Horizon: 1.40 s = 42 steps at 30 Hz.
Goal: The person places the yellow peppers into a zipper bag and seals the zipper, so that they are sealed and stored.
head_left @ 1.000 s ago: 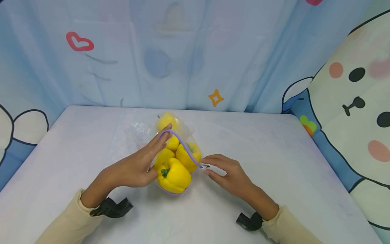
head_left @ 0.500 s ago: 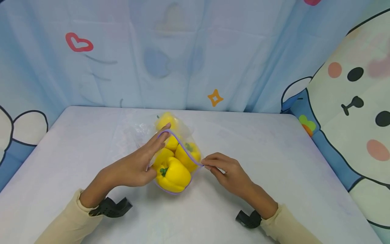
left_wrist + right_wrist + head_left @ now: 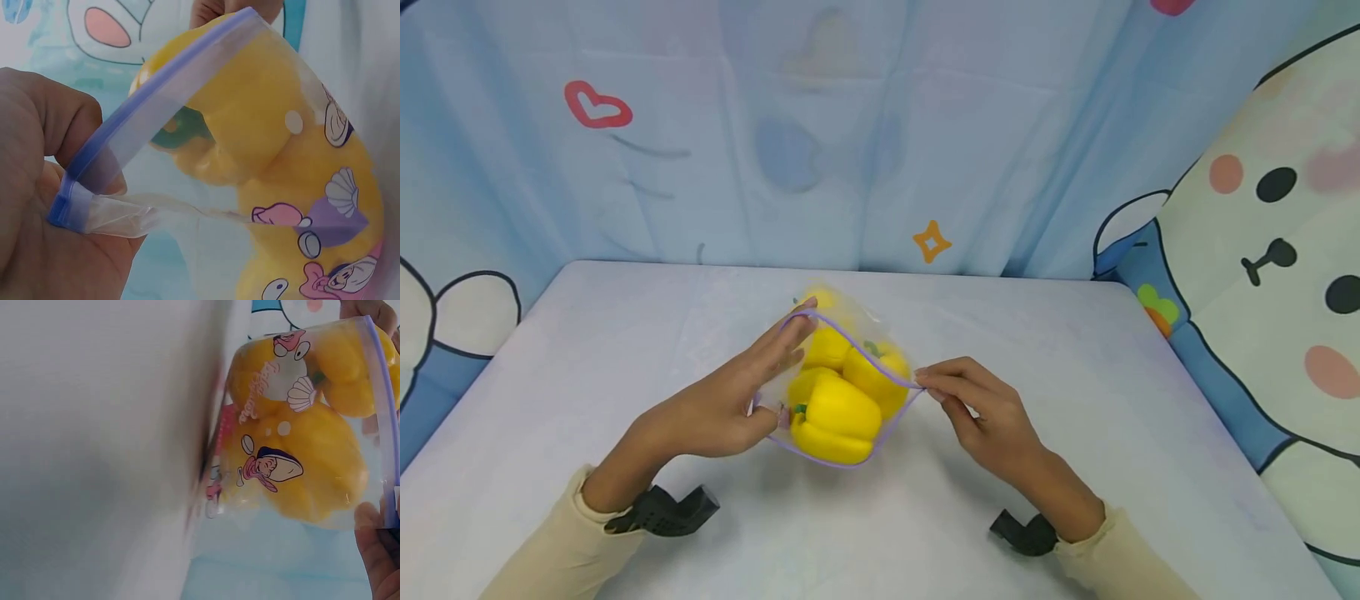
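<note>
A clear zip bag [image 3: 891,429] with purple edges and printed cartoon figures lies on the table, its mouth spread toward me. Several yellow bell peppers [image 3: 842,417] with green stems fill it. My left hand [image 3: 718,404] holds the left side of the mouth, thumb bent at the rim and fingers stretched along the upper edge. In the left wrist view, a purple corner of the bag rests against that palm. My right hand [image 3: 988,417] pinches the opposite corner between thumb and fingers. Those fingertips [image 3: 369,515] show at the bag's edge in the right wrist view.
A white table [image 3: 625,333] spreads out around the bag. Behind it hangs a blue printed curtain [image 3: 737,167], and a cartoon bear print [image 3: 1262,275] stands at the right. Black wrist cameras [image 3: 662,512] sit on both wrists.
My right hand, first with its fingertips parted at the bag's corner, has pinched it and drawn it slightly right and away. The mouth is wider, and the front pepper has turned.
</note>
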Each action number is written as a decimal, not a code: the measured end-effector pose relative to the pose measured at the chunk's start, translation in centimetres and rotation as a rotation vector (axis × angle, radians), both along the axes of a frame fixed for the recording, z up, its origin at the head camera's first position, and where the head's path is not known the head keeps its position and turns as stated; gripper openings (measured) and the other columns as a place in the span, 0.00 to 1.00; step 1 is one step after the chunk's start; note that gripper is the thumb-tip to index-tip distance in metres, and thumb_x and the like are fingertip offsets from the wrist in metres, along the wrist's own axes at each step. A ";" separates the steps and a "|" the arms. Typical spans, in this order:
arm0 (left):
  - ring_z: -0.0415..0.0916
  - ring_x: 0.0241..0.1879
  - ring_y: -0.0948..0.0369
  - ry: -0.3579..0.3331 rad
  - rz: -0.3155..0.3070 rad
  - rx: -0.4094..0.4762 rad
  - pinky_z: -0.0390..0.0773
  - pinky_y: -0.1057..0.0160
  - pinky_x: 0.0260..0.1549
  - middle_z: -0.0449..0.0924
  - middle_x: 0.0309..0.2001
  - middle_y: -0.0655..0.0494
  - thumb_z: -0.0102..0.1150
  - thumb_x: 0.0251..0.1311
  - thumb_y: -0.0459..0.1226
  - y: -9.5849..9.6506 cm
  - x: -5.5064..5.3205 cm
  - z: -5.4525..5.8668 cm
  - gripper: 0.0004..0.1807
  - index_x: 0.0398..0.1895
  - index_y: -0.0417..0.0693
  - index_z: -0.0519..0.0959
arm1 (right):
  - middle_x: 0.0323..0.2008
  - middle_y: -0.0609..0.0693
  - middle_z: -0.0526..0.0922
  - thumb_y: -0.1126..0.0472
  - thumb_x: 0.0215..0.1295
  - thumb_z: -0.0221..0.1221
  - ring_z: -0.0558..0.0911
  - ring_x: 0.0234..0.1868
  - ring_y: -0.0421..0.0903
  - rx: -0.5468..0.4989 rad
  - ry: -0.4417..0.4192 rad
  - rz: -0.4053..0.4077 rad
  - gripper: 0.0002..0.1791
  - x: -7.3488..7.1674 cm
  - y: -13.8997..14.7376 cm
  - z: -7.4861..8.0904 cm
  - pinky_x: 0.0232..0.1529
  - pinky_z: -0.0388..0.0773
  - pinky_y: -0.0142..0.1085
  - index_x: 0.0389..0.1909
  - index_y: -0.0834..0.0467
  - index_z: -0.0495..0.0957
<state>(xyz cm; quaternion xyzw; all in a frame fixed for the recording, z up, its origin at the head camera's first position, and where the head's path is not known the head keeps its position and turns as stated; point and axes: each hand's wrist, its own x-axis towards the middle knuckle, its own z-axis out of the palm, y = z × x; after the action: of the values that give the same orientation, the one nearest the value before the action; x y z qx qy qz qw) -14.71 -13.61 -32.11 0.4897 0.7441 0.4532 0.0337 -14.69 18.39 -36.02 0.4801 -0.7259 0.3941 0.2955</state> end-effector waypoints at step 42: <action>0.62 0.65 0.50 -0.513 -0.122 -0.099 0.65 0.47 0.59 0.57 0.73 0.53 0.40 0.64 0.28 -3.0 0.2 8.2 0.38 0.78 0.57 0.51 | 0.34 0.62 0.81 0.67 0.66 0.59 0.71 0.30 0.41 -0.192 0.015 -0.371 0.10 3.2 0.1 9.7 0.26 0.64 0.21 0.37 0.72 0.84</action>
<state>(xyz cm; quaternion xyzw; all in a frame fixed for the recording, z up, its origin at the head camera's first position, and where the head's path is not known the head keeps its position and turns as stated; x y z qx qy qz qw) -14.49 -16.59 -23.86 0.4005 0.7018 0.5225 0.2722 -11.48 18.45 -26.31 0.3109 -0.7585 0.3968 0.4130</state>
